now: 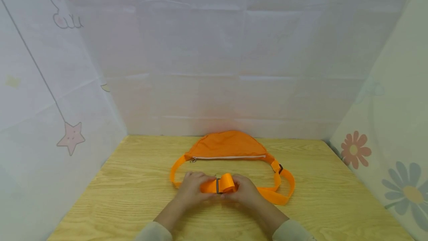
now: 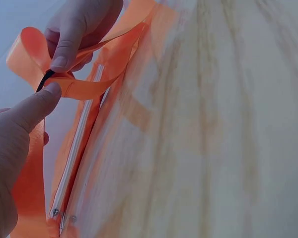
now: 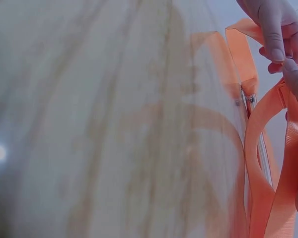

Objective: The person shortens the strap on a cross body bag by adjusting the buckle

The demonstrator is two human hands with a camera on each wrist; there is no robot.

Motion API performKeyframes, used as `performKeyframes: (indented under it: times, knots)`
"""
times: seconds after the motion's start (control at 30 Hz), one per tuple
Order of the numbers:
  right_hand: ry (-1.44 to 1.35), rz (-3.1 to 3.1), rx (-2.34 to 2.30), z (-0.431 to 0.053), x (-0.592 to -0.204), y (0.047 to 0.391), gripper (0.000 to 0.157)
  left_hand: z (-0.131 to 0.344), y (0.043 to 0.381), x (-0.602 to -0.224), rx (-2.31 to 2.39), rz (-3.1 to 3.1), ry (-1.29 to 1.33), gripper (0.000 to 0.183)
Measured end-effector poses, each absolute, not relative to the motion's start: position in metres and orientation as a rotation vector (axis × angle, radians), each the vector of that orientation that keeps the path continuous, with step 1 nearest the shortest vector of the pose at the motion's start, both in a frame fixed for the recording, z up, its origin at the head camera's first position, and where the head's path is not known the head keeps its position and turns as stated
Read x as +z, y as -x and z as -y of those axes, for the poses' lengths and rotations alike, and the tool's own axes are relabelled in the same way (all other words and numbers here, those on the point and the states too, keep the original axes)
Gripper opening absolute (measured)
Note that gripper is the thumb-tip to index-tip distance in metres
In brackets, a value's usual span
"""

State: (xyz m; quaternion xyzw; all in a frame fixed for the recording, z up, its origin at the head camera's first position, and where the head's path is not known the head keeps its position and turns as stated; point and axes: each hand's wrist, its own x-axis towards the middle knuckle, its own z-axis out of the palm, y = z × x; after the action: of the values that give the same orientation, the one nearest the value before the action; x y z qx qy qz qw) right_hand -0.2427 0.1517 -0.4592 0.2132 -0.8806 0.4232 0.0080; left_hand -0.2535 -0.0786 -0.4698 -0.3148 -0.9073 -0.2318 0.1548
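Both your left hand (image 1: 194,189) and right hand (image 1: 245,192) pinch the orange strap (image 1: 274,196) at its dark buckle (image 1: 217,186), nearer you than the bag (image 1: 230,145) on the tabletop (image 1: 133,185); threading appears partly done, tightening apparently left.

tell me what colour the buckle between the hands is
Dark, nearly black; the buckle shows best in the head view, against the orange strap.

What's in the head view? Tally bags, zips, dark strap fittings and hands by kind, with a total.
Orange bag: 1
White zip: 1
Dark strap fittings: 2 (near fitting, far fitting)
Hands: 2 (left hand, right hand)
Total: 6
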Motion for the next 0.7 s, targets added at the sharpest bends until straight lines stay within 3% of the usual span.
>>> performKeyframes:
  times: [0.5,0.7]
  knots:
    - [-0.641,2.762,1.297,-0.151,-0.458,0.243,0.045,0.084,0.251,-0.462,-0.319,2.678,0.864,0.078]
    - [-0.605,2.761,1.326,-0.151,-0.458,0.242,0.047,0.095,0.252,-0.463,-0.345,2.680,0.804,0.069]
